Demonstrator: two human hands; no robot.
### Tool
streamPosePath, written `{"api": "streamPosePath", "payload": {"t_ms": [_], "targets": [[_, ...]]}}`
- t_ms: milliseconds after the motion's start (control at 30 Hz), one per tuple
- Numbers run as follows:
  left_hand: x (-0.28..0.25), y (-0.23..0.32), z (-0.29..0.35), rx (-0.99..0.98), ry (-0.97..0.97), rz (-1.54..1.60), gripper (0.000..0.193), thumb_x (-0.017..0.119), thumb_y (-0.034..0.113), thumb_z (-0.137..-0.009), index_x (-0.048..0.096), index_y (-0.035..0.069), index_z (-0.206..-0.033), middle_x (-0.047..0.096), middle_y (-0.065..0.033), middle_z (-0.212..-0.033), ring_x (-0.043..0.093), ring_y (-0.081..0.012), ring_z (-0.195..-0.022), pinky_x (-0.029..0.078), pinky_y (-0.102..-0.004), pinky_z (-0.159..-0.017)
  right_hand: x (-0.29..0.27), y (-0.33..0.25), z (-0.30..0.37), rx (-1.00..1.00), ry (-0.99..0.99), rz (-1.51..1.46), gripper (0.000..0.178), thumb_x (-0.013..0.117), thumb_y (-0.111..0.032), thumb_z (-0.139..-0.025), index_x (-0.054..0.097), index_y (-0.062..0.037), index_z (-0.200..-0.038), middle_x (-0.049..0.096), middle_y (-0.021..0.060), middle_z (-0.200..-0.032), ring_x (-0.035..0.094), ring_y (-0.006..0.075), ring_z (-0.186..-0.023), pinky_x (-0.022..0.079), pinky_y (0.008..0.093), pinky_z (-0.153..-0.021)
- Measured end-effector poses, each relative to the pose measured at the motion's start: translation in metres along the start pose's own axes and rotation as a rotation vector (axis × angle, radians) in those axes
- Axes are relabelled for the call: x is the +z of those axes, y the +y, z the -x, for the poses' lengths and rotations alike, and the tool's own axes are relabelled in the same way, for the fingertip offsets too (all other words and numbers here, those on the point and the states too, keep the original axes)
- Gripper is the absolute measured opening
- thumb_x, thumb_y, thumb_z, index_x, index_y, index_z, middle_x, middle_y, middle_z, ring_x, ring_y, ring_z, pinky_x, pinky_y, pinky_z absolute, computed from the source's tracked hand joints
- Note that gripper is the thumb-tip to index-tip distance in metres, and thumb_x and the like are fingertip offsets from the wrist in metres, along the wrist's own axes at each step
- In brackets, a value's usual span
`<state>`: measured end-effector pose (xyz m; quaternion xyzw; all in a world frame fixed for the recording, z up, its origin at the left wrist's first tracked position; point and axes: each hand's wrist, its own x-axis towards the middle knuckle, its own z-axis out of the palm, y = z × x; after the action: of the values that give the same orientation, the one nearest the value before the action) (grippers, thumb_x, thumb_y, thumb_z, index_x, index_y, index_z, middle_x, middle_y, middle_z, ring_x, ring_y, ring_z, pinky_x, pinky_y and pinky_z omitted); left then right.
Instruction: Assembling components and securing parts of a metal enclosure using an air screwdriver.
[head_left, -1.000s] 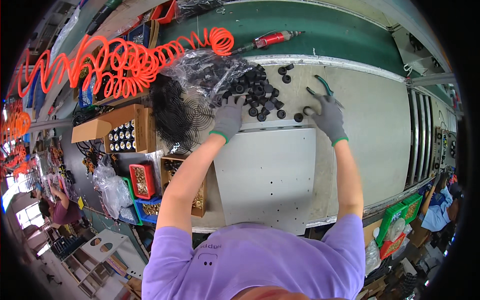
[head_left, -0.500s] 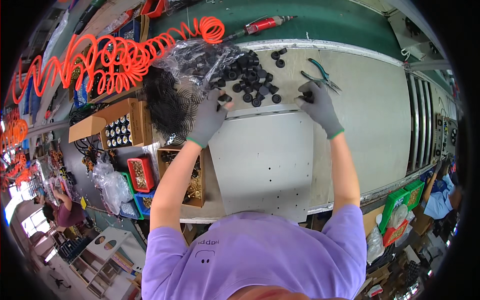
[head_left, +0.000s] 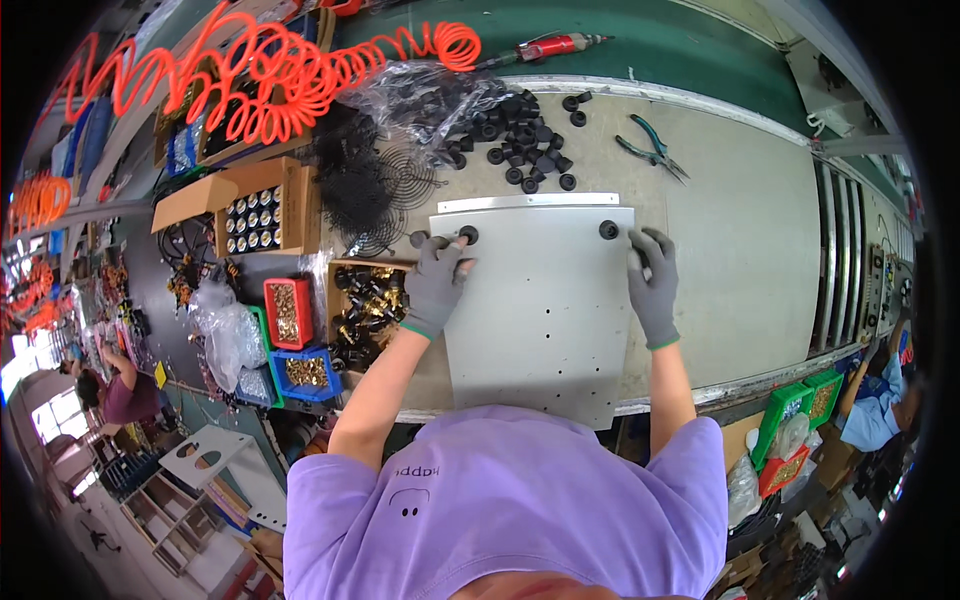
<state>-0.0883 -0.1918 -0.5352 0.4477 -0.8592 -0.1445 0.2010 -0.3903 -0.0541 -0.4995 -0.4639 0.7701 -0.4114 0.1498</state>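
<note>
1. The panel (head_left: pixel 500 320) is a smooth, pale grey sheet that looks like metal, dotted with small holes. It lies flat on the counter (head_left: pixel 745 280), directly before the person, with a narrow raised strip (head_left: pixel 540 201) along its far edge.
2. Two squat, round black plugs, rubbery in look, sit on its far corners: the left plug (head_left: pixel 468 235) and the right plug (head_left: pixel 609 230), which shows a recessed centre.
3. The left hand (head_left: pixel 436 285), in a matte grey knit glove, has bent fingers with a fingertip at the left plug; whether it grips or merely touches is unclear.
4. The right hand (head_left: pixel 653 285), gloved alike, is half open, fingers loosely curled, just beside the panel's right edge and apart from the right plug.
5. Beyond lie a heap of similar plugs (head_left: pixel 525 140), crinkled clear plastic (head_left: pixel 425 95) and teal-handled pliers (head_left: pixel 655 150).
6. A dark piece (head_left: pixel 418 240) beside the left hand is partly covered and hard to make out. Both palms are hidden, and the purple shirt (head_left: pixel 540 490) covers the panel's near edge.
</note>
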Motion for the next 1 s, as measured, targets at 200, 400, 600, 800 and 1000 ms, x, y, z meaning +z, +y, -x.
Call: {"api": "streamPosePath", "payload": {"t_ms": [200,400,600,800,1000], "targets": [[-0.007,0.011,0.032,-0.061,0.03,0.158,0.032,0.068,0.023,-0.081,0.058,0.011,-0.109,0.057,-0.0119,-0.101,0.061,-0.0323,-0.08,0.05,-0.0398,-0.067,-0.004,-0.012,0.086,0.168,-0.093,-0.245,0.029,0.062,-0.002,-0.08,0.061,-0.0036,-0.109,0.055,0.0137,-0.105,0.06,0.0203,-0.087,0.05,0.0288,-0.076],[0.006,0.049,0.109,-0.074,-0.353,0.229,0.029,0.064,0.024,-0.082,0.057,0.015,-0.108,0.056,-0.0073,-0.101,0.06,-0.0278,-0.084,0.048,-0.0413,-0.066,-0.017,-0.01,0.157,-0.064,-0.29,0.208,0.031,0.062,-0.004,-0.081,0.057,-0.0031,-0.112,0.056,0.0135,-0.104,0.06,0.0218,-0.089,0.05,0.0323,-0.079],[0.019,0.048,0.15,0.037,0.019,0.069,0.025,0.063,0.027,-0.081,0.057,0.015,-0.102,0.055,-0.0045,-0.097,0.058,-0.023,-0.081,0.044,-0.0383,-0.074,-0.007,0.019,0.211,0.006,-0.093,0.184,0.029,0.065,-0.014,-0.079,0.057,-0.0061,-0.106,0.059,0.012,-0.109,0.056,0.0302,-0.101,0.042,0.0414,-0.091],[0.02,0.038,0.16,-0.075,-0.037,0.035,0.018,0.059,0.03,-0.085,0.06,0.014,-0.092,0.058,-0.0055,-0.086,0.057,-0.0242,-0.076,0.043,-0.0385,-0.069,-0.009,0.028,0.238,-0.043,-0.144,0.447,0.028,0.065,-0.023,-0.079,0.058,-0.0087,-0.101,0.057,0.0131,-0.117,0.049,0.0318,-0.112,0.035,0.0453,-0.097],[0.006,0.036,0.14,-0.477,-0.061,0.119,0.02,0.056,0.031,-0.089,0.059,0.012,-0.09,0.058,-0.0087,-0.086,0.06,-0.0301,-0.078,0.047,-0.0429,-0.069,0.006,-0.022,0.203,-0.213,-0.173,0.253,0.027,0.062,-0.013,-0.079,0.057,-0.0041,-0.104,0.055,0.0147,-0.118,0.054,0.0302,-0.106,0.043,0.0424,-0.089]]}}
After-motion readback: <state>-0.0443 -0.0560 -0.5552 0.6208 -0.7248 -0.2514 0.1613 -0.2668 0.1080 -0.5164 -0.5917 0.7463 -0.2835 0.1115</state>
